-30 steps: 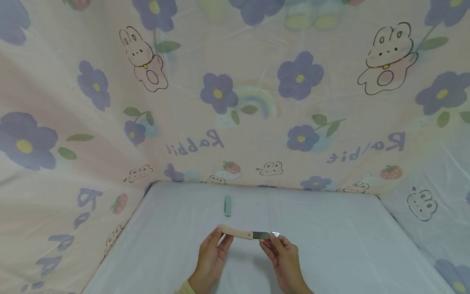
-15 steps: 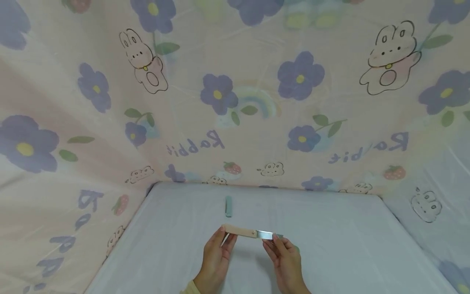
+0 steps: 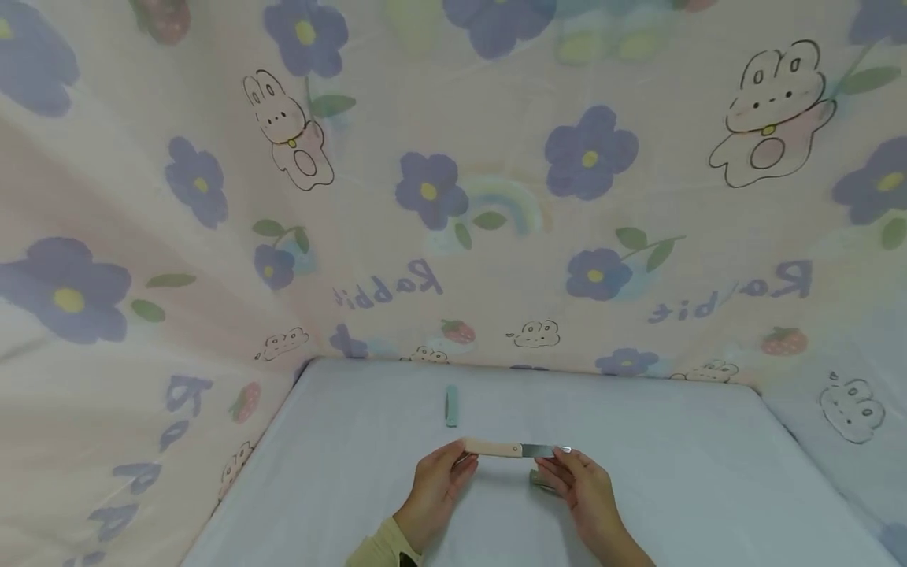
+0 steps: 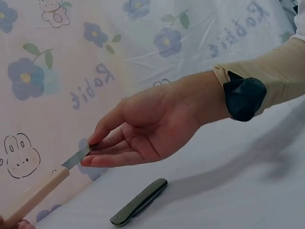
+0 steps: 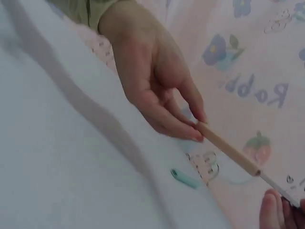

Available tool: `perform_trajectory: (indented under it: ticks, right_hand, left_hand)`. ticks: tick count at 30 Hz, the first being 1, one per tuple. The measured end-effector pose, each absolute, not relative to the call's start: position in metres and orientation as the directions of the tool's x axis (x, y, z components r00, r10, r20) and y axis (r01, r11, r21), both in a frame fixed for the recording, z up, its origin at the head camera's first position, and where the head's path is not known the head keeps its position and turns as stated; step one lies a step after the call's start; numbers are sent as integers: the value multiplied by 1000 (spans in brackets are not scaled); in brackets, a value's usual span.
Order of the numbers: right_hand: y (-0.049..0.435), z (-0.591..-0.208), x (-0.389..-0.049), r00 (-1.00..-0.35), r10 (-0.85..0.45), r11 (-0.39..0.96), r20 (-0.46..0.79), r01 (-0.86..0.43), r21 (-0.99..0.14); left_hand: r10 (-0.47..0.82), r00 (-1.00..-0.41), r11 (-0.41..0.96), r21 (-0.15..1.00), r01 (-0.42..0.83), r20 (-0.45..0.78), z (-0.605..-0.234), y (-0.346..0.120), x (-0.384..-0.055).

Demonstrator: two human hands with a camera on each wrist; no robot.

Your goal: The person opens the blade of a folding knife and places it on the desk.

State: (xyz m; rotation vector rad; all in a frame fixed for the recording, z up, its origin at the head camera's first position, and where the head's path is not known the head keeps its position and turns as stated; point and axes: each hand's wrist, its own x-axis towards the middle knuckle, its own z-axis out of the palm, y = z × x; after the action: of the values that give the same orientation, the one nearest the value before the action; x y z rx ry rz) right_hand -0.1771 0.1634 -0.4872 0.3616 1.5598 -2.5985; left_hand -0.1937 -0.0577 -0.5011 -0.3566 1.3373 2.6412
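A folding knife with a peach handle (image 3: 492,447) and its metal blade (image 3: 536,450) out is stretched level between both hands, above the white surface. My left hand (image 3: 441,480) pinches the handle's end between thumb and fingertips. At the other side, the right hand (image 3: 586,487) pinches the blade close to its tip, as the left wrist view also shows around the blade (image 4: 77,156). Below the right hand lies a dark green folded knife (image 4: 139,202), partly hidden by fingers in the head view. A mint green folded knife (image 3: 451,405) lies farther back.
The white-covered table (image 3: 368,441) is enclosed by curtains (image 3: 496,260) printed with flowers, rabbits and strawberries. They meet the table along its back and side edges. The mint knife lies between the hands and the back curtain.
Both hands have shifted a little to the right with the peach knife. The dark green folded knife has come into sight under the right hand. The head view has turned slightly.
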Motion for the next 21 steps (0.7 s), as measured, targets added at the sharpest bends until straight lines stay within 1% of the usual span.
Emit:
perform_trajectory:
  ticks: [3,7,13,18,21]
  right_hand:
    - [177,-489,-185,-967,27,-441,-254,216,-871]
    - [192,-491,-198,-959,13,-365,-285,261,-894]
    - [207,-497,-224,-943,2,-237,-332,322,-916]
    - [223,-503,-247,-931,-23,-204,-365,362,-910]
    - [230,-509,-258,-915,-50,-210,-400,402,-891]
  left_hand:
    - [65,-963,-559,790,-251,-260,-506,-53,-203]
    - [80,-967,-521,817,-247,-241,-511,-47,-217]
    - [50,-964,-431,865,-258,-262,-515,-38,-243]
    - [25,-963,-385,886,-257,-268,-519,-25,-266]
    - [5,-961,-331,906,-263,-277,-523,-19,-274]
